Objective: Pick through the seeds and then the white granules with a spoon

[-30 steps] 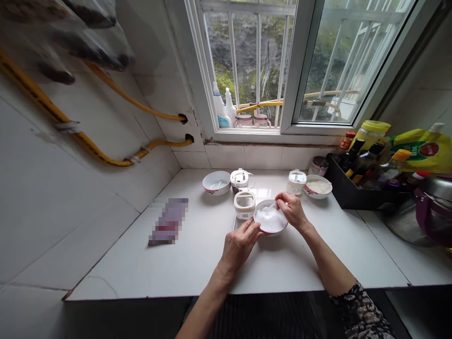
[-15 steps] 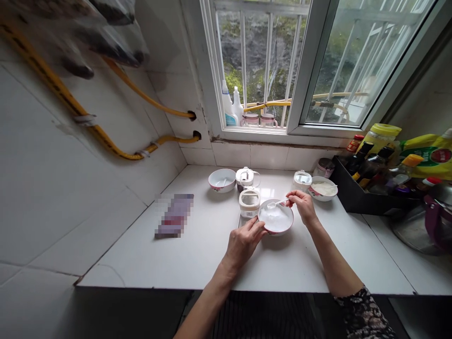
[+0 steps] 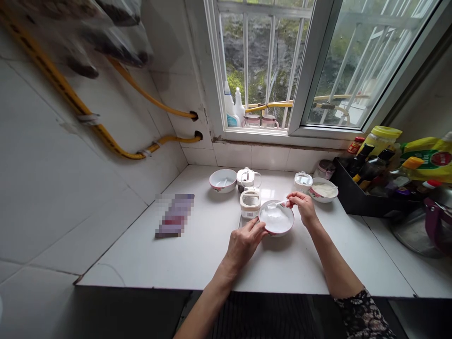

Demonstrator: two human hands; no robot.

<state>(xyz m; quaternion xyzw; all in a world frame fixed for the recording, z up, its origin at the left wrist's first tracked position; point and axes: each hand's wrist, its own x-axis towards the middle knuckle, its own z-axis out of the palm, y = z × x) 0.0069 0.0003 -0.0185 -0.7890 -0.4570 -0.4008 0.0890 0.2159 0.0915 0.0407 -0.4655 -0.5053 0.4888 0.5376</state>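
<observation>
In front of me on the white counter stands a bowl with a reddish rim, filled with white powder. My left hand grips its left edge, thumb and fingers closed on the rim. A small white spoon is pinched in my right hand; its head rests at the powder's far side. Touching or very near the bowl's left side is a clear jar with a pale lid. Behind it sits a second lidded jar with dark contents.
A bowl with a spoon stands at the back left. Back right are a lidded jar and a bowl of pale food. A black box of bottles and a metal pot line the right. A blurred purple packet lies left.
The view has shifted very slightly. Both hands, the bowl and the spoon keep nearly the same places.
</observation>
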